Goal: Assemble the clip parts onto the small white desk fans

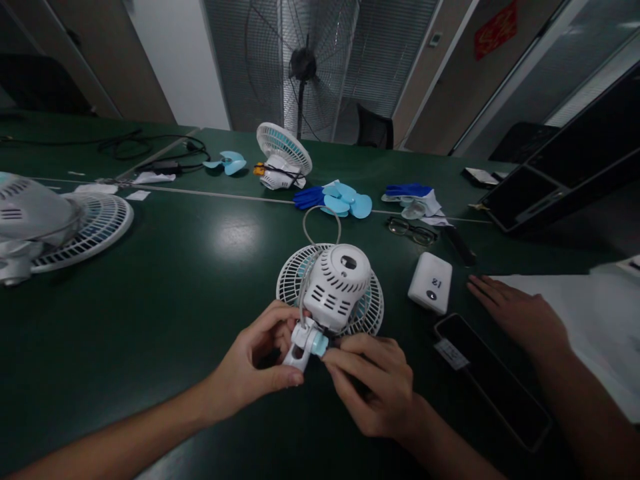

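A white fan (pixel 337 287) lay grille-down on a green tabletop (pixel 200 320), just off the head view's centre toward five o'clock. At the fan's seven o'clock, a person's left hand (pixel 257 353) held its white bracket (pixel 303 333) between thumb and fingers; the right hand (pixel 373 380) pinched narrowly at the pale-blue knob (pixel 320 344). A white box-shaped device (pixel 431 283) sat at three o'clock, another person's hand (pixel 520 313) beyond. The fan looked light and stiff, its shell likely slippery, its thin slats probably fragile; the motor housing (pixel 334 293) and bracket appeared the best holds.
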A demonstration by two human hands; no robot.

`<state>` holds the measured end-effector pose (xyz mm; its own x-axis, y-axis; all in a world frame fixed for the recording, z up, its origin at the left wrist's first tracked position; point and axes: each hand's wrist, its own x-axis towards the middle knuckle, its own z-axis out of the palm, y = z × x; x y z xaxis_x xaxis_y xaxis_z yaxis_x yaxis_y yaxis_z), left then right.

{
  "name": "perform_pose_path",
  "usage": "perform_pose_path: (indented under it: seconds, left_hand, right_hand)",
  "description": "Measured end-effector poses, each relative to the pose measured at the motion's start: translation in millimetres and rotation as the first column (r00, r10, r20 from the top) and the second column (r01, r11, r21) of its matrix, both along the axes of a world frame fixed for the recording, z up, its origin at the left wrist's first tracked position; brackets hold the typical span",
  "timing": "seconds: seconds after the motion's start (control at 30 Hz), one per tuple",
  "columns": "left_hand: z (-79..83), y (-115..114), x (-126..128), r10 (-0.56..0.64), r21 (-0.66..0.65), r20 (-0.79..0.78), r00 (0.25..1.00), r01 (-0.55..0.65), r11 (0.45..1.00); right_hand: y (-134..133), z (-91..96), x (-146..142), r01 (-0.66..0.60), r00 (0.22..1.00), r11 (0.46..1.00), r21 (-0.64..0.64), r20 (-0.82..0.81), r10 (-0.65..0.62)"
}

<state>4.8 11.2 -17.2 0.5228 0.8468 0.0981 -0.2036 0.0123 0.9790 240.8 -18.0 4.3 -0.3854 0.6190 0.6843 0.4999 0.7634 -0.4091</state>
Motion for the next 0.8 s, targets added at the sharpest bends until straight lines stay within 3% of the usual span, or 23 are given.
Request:
perform_pose_path:
  seconds: [0.07, 0.2, 0.4, 0.6, 0.8]
  left_hand:
    - [0.5, -0.1, 0.4, -0.003, -0.005, 0.007, 1.000, 0.003, 1.000]
    - [-0.1, -0.5, -0.4, -0.008, -0.007, 0.005, 1.000, 0.008, 1.000]
    - [-2.5, -0.5, -1.3, 0.000, -0.003, -0.001, 1.000, 0.000, 1.000]
    - [-0.7, 0.5, 0.3, 0.003, 0.000, -0.004, 1.000, -0.003, 1.000]
    - [0.6, -0.9, 0.0, 0.006, -0.011, 0.006, 1.000, -0.006, 1.000]
  right_hand:
    - [0.1, -0.5, -0.7, 0.014, 1.000, 1.000, 0.015, -0.012, -0.014]
    - [0.6, -2.1, -1.8, 0.170, 0.985, 0.984, -0.055, -0.011, -0.171]
    - [-1.0, 0.4, -1.2, 0.011, 1.000, 1.000, -0.014, -0.018, -0.011]
    - [0.2, 0.4, -4.1, 0.153, 0.987, 0.987, -0.059, -0.038, -0.155]
    - [-3.7, -3.5, -1.5, 0.022, 1.000, 0.999, -0.034, -0.016, -0.022]
